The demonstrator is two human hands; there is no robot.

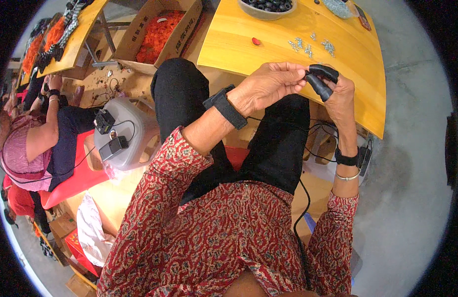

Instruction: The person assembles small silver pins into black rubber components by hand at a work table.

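Observation:
My left hand is closed in a pinch above the near edge of the yellow table. Its fingertips meet those of my right hand, where thumb and forefinger wear black coverings and are bent together. Something small and dark seems to sit between the fingertips, too small and hidden to name. Beyond the hands, several small silvery-blue pieces lie scattered on the tabletop. A small red piece lies to their left. At the far edge stands a pale bowl of round black pieces.
A clear bag of small pieces and a red-edged flat object lie far right. On the left are a cardboard box of orange-red material, a grey plastic stool with devices and cable, and a seated co-worker. A black cable runs beside me.

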